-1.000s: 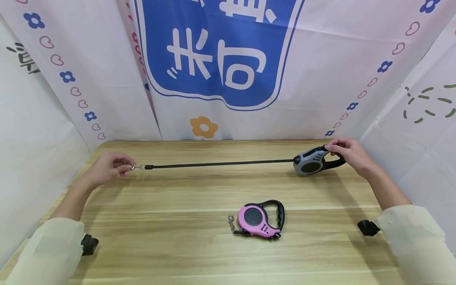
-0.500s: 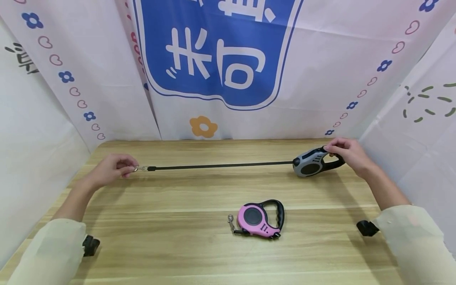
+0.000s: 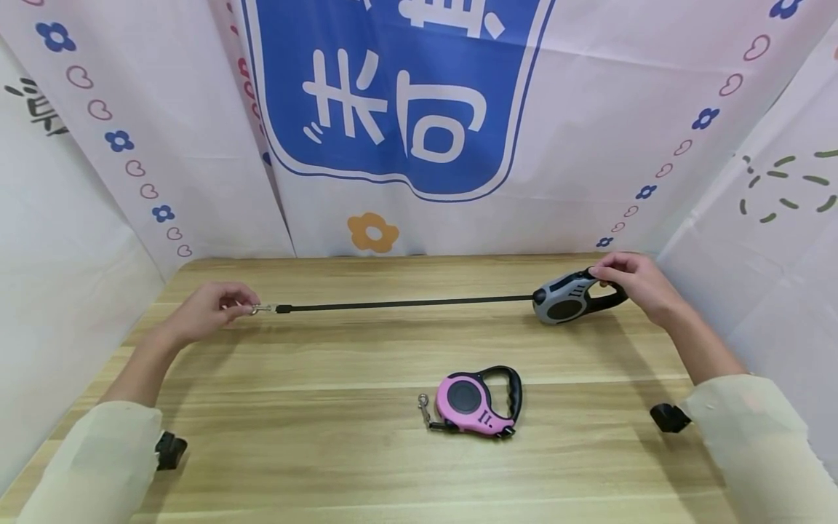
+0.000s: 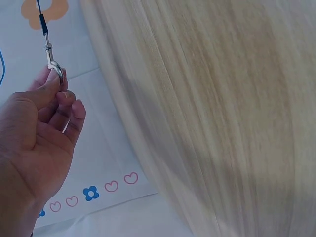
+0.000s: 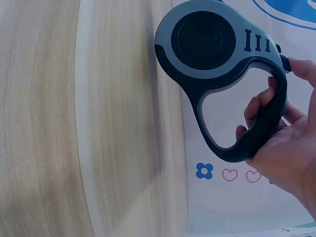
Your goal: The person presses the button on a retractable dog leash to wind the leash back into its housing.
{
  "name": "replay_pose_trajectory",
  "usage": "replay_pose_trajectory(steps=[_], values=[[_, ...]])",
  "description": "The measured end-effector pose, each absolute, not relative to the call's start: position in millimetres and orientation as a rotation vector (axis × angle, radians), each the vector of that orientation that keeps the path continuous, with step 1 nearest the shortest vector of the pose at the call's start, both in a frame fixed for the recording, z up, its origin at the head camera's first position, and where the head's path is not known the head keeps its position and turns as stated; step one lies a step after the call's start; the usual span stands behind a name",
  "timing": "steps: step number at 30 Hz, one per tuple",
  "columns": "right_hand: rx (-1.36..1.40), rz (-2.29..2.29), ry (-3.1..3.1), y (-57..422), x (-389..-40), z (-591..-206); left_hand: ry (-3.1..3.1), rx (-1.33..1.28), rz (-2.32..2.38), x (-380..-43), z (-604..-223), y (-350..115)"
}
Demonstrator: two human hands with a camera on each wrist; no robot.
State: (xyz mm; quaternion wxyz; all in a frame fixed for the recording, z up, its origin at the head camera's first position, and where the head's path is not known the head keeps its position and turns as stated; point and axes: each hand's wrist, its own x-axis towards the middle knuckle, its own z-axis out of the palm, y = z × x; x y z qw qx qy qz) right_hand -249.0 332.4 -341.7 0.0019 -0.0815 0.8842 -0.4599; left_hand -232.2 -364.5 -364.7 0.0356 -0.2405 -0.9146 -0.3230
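Observation:
A grey and black retractable dog leash [image 3: 564, 298] hangs over the back right of the table, its loop handle in the grip of my right hand [image 3: 636, 284]. In the right wrist view my fingers [image 5: 265, 101] curl through the handle [image 5: 269, 126], and the thumb lies at the button by its top. From the casing a black strap [image 3: 406, 303] runs taut to the left. It ends in a silver snap hook [image 4: 55, 66], which my left hand [image 3: 212, 311] pinches between thumb and fingertips. The left hand's other fingers are loosely bent.
A pink and black retractable leash [image 3: 466, 404] lies on the wooden table [image 3: 294, 437] nearer the front, its small hook at its left. White printed cloth [image 3: 563, 145] walls the back and both sides. Black wrist devices [image 3: 669, 418] stick out from the sleeves.
My left hand has moved slightly right with the snap hook. The grey leash and right hand have shifted slightly left, and the strap between them is a bit shorter.

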Motion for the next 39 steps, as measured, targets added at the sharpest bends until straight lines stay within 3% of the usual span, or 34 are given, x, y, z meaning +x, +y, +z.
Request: replay_pose_trajectory(steps=[39], values=[[-0.322,-1.530,2.753,330.2,-248.9,-346.2,-2.817,-0.722,-0.966,-235.1,-371.4,-363.0]])
